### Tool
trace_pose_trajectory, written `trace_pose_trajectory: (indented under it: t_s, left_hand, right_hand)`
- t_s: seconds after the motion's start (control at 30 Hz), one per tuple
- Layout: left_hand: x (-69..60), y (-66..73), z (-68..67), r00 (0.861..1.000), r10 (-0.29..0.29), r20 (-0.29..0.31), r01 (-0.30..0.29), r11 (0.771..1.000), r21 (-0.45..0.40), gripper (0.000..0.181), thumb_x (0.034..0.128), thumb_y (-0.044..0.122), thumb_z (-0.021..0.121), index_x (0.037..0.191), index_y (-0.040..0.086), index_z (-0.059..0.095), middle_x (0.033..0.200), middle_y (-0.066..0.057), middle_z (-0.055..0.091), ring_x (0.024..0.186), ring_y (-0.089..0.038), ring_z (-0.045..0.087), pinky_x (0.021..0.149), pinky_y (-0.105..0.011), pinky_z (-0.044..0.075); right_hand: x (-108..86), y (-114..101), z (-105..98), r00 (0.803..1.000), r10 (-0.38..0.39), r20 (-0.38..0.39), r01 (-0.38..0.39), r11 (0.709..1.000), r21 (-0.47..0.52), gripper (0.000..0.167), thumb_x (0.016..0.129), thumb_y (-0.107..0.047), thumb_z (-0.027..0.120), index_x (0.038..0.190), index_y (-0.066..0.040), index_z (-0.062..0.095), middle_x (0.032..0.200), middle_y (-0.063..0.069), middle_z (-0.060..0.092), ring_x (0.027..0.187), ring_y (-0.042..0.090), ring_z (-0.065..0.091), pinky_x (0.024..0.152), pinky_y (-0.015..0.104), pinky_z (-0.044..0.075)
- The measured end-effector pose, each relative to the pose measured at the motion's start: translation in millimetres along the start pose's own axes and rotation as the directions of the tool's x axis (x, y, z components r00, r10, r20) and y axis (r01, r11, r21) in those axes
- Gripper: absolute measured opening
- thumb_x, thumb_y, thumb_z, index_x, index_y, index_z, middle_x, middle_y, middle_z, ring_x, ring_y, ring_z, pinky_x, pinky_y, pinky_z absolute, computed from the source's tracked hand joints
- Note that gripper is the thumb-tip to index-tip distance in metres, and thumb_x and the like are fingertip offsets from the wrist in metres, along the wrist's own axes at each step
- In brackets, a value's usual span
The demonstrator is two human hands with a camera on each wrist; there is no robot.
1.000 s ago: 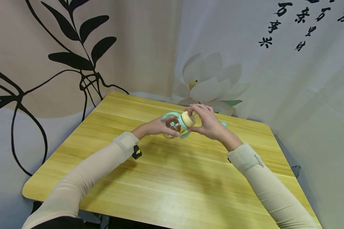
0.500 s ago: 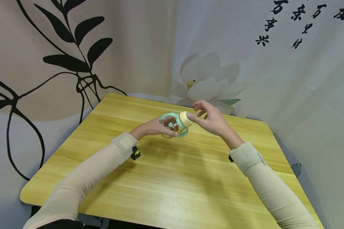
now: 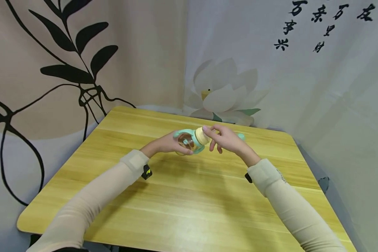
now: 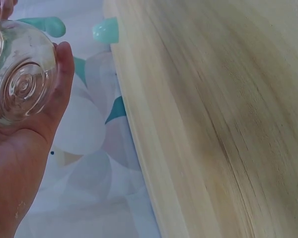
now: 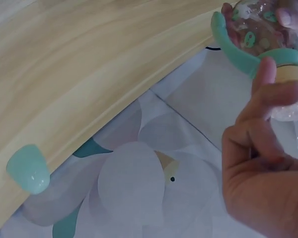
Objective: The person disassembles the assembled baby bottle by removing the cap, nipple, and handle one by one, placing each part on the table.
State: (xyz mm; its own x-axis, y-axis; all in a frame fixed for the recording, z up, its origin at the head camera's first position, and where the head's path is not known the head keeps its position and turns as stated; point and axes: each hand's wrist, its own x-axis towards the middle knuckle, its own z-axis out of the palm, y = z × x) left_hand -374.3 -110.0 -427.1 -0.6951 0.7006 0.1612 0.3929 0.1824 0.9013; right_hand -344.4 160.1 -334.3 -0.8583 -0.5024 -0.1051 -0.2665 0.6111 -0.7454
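Note:
A clear baby bottle (image 3: pixel 186 141) with mint handles and a pale yellow collar (image 3: pixel 201 136) is tilted above the table. My left hand (image 3: pixel 167 142) grips its body, and its rounded base (image 4: pixel 24 88) shows in the left wrist view. My right hand (image 3: pixel 228 140) is at the collar end, one digit touching the yellow ring while other fingers hang loosely curled below. In the right wrist view, the bent fingers of the right hand (image 5: pixel 260 144) partly hide the collar and the clear teat (image 5: pixel 289 110).
A mint dome-shaped cap (image 5: pixel 29 169) stands near the table's far edge, partly behind the right hand in the head view. The wooden table (image 3: pixel 182 203) has a printed curtain (image 3: pixel 151 52) behind it.
My right hand let go of the collar, its fingers lifting off, then turned so the fingers now hang downward beside it. The left hand keeps its grip on the bottle.

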Motion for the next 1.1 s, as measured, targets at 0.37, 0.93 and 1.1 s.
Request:
trace_pose_trajectory:
  t_s: [0.37,0.93,1.1]
  left_hand:
    - [0.2,5.0,0.6,1.0,0.013,0.017,-0.013,1.0,-0.012,0.043,0.0918,0.01,0.082,0.13,0.005,0.062,0.124,-0.022,0.064,0.114,-0.038,0.063,0.094,-0.043,0.061]
    - [-4.7,1.3,1.3,0.997,0.013,0.072,-0.012,1.0,-0.012,0.045,0.0924,0.02,0.082,0.131,0.008,0.064,0.126,-0.015,0.068,0.116,-0.03,0.063,0.097,-0.043,0.058]
    - [-10.7,-1.6,5.2,0.999,-0.015,0.051,0.016,1.0,-0.015,0.043,0.0932,0.024,0.081,0.129,0.01,0.063,0.123,-0.012,0.067,0.115,-0.028,0.063,0.094,-0.043,0.058]
  right_hand:
    - [4.0,-6.4,4.0,0.993,-0.052,-0.11,0.051,0.999,-0.015,0.05,0.102,-0.062,0.061,0.101,-0.012,0.069,0.067,0.008,0.067,0.057,0.026,0.064,0.063,0.037,0.052]
    - [-0.1,-3.6,-9.3,0.97,-0.237,0.058,0.241,0.969,-0.062,0.045,0.094,-0.028,0.083,0.134,-0.014,0.069,0.111,0.006,0.075,0.099,0.024,0.071,0.087,0.045,0.06]
    - [0.5,-2.6,-8.0,0.931,-0.355,0.08,0.363,0.924,-0.124,0.048,0.089,-0.017,0.088,0.135,-0.02,0.073,0.136,0.0,0.07,0.13,0.025,0.061,0.112,0.053,0.048]
